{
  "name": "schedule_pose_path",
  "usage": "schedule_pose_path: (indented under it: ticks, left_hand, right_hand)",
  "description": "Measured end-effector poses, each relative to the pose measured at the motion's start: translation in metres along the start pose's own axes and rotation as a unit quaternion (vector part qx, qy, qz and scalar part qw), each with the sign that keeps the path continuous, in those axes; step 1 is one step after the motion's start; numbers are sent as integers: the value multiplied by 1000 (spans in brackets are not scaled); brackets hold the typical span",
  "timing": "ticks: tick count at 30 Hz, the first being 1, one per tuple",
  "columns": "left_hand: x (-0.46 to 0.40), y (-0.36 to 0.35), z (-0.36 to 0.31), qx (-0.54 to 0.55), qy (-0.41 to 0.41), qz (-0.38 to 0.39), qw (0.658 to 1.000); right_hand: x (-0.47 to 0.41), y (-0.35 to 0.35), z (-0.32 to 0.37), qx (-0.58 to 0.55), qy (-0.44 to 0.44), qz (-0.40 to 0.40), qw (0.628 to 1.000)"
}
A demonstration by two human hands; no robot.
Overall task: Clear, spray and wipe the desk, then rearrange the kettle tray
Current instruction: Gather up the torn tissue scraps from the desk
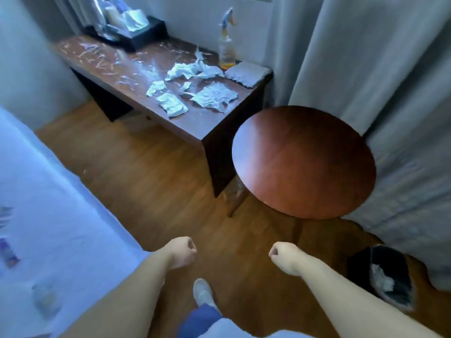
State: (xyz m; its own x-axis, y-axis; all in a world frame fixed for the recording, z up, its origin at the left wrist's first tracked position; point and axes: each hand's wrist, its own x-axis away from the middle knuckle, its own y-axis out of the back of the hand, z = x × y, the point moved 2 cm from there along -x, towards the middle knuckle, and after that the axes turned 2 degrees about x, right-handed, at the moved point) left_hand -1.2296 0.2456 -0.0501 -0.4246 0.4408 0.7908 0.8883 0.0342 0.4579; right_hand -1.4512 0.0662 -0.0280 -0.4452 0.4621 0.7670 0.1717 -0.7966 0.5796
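A dark wooden desk (136, 76) stands against the far wall, its top streaked with white marks. Several crumpled white paper scraps (195, 89) lie on its right half. A spray bottle (227, 45) with yellowish liquid stands at the desk's back right, beside a folded grey cloth (247, 73). A black tray (144, 32) with blurred items sits at the back left. My left hand (183, 252) and my right hand (283, 256) hang low over the floor, both curled into fists and holding nothing, well short of the desk.
A round reddish-brown side table (302, 162) stands right of the desk. A black bin (388, 276) with white paper inside sits on the floor at the right. A white bed (48, 228) fills the left. Grey curtains (378, 69) hang at the right. Wooden floor (158, 172) lies between.
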Motion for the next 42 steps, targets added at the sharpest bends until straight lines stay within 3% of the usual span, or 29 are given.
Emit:
schedule_pose_path:
  ticks: [5, 11, 16, 23, 29, 34, 42]
  left_hand:
    - [-25, 125, 41, 66, -16, -94, 993]
    - [-44, 255, 22, 172, -100, -216, 956]
    - [-69, 330, -31, 213, -156, -267, 927]
    - [-147, 423, -131, 168, -199, -286, 922]
    - [-213, 489, -219, 94, -239, -256, 932]
    - [-279, 529, -287, -69, -296, -215, 928]
    - [-401, 568, -379, -315, -356, -180, 861]
  right_hand:
    - [-52, 32, 145, -39, 90, -57, 993]
    - [-84, 100, 282, -146, 164, -180, 959]
    - [-125, 163, 346, -167, 180, -240, 939]
    - [-224, 253, 393, -218, 134, -315, 914]
    - [-294, 329, 410, -226, 92, -350, 905]
    - [-342, 376, 418, -234, 25, -402, 885]
    - [-411, 410, 424, -198, -71, -427, 880]
